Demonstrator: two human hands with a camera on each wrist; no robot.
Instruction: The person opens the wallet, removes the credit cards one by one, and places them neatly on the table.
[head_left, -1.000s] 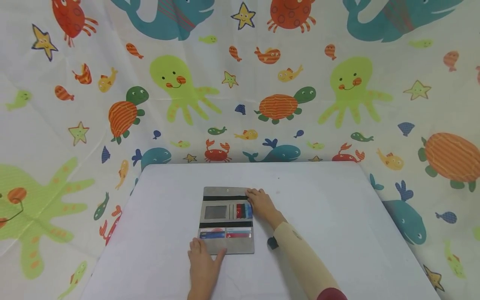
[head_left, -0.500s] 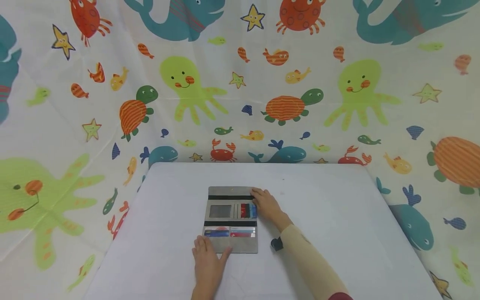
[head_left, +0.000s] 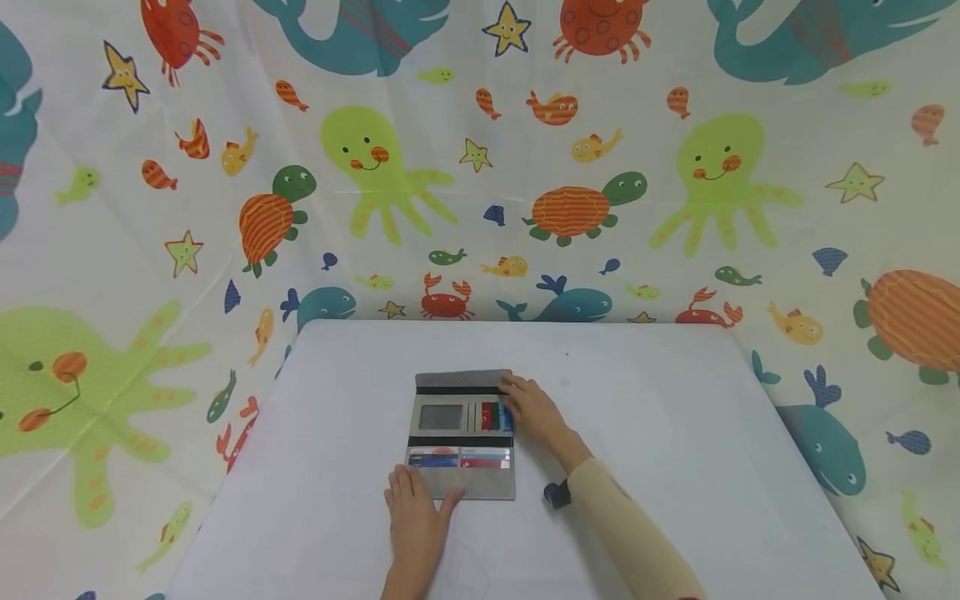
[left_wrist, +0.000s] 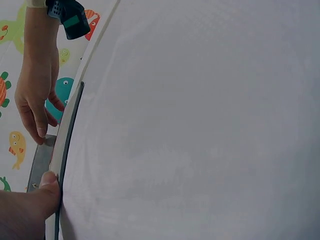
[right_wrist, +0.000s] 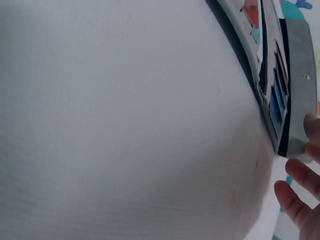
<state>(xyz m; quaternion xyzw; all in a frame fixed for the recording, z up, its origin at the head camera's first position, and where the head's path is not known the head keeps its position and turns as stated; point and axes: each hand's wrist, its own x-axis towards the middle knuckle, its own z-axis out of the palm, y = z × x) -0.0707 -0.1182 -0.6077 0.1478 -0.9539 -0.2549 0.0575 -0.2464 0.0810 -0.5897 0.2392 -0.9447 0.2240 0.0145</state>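
A grey wallet (head_left: pixel 461 479) lies unfolded on the white table, with several cards (head_left: pixel 484 457) in its slots and a see-through window pocket. Its far flap (head_left: pixel 457 381) is tilted up from the table. My right hand (head_left: pixel 536 417) pinches that flap at its right corner; in the right wrist view thumb and finger meet on the flap (right_wrist: pixel 303 90). At the wallet's near left corner rests my left hand (head_left: pixel 416 517), fingers straight along the left side and thumb at the near edge. In the left wrist view only the left thumb (left_wrist: pixel 46 197) shows.
The white table (head_left: pixel 637 400) extends around the wallet on all sides. Behind and beside it hangs a cloth (head_left: pixel 480 183) printed with sea animals. A small dark camera (head_left: pixel 557 494) sits at the right wrist.
The wallet's far flap has risen from lying flat to tilted, with my right hand at its corner. My left hand stays at the near left corner. The head view shifted slightly.
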